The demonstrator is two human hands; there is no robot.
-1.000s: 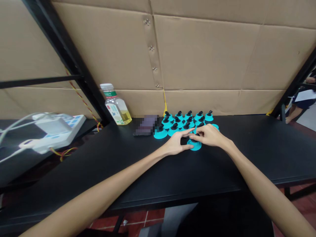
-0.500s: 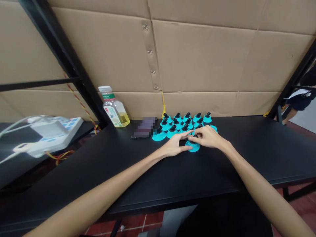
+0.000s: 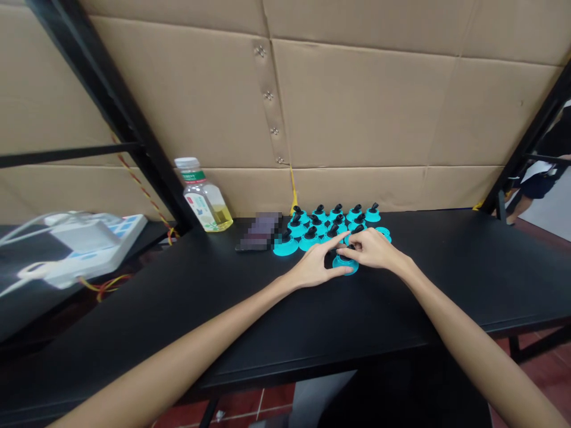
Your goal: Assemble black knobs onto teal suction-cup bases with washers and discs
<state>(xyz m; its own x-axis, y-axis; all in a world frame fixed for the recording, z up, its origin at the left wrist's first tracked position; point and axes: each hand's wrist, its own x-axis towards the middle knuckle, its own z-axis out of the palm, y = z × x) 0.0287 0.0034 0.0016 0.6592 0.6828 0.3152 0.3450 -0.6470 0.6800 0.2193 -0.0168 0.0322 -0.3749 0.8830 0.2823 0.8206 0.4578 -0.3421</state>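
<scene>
A turquoise suction cup (image 3: 346, 266) with a black top stands on the black table (image 3: 285, 324) in front of the other cups. My left hand (image 3: 314, 266) grips its base from the left, thumb along the front rim and forefinger stretched behind. The fingers of my right hand (image 3: 371, 248) are pinched on its black top, which they mostly cover. Behind my hands, several similar turquoise suction cups (image 3: 309, 239) with tilted black stems stand in rows. One turquoise cup (image 3: 383, 233) beyond my right hand shows no black stem; its near side is partly hidden.
A dark phone (image 3: 259, 232) lies left of the rows, beside a bottle of yellow liquid (image 3: 206, 199). A white power strip (image 3: 100, 252) with cables is at far left. Cardboard (image 3: 379, 107) walls the back. Another person (image 3: 539, 178) is at far right.
The view has shifted slightly. My left thumb reaches a little further over the front of the cup's base. My right hand stays on the black top.
</scene>
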